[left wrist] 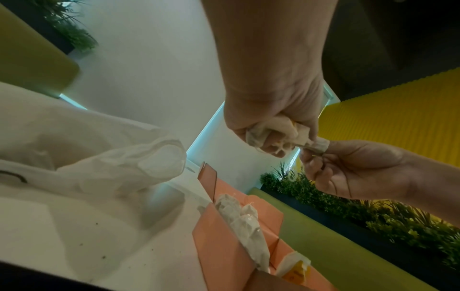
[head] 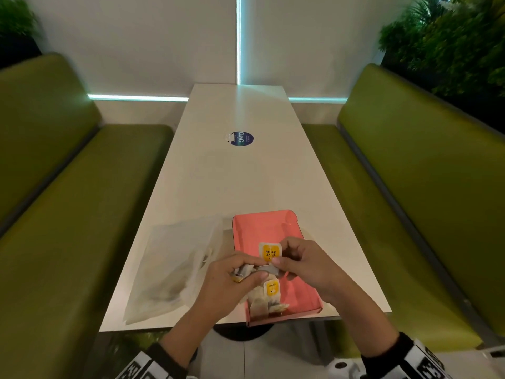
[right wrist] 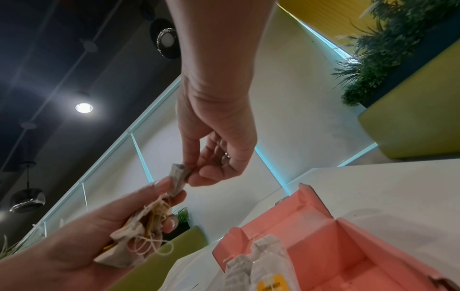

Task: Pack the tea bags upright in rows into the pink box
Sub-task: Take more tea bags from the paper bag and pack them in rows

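Note:
The open pink box (head: 273, 231) lies on the white table (head: 246, 173) at its near edge. A few tea bags (head: 262, 305) stand in its near left corner, one showing a yellow tag (head: 272, 288). Above the box, my left hand (head: 251, 272) grips a crumpled bunch of tea bags (right wrist: 139, 226) with tangled strings. My right hand (head: 280, 259) pinches one tea bag (right wrist: 178, 177) at the edge of that bunch, between thumb and forefinger. A yellow "RELAX" tag (head: 270, 251) shows beside the right fingers. The box's far half holds nothing.
A crumpled white plastic bag (head: 175, 269) lies on the table left of the box. A round blue sticker (head: 241, 138) sits mid-table. Green benches (head: 68, 214) flank both sides, with plants (head: 451, 36) behind them.

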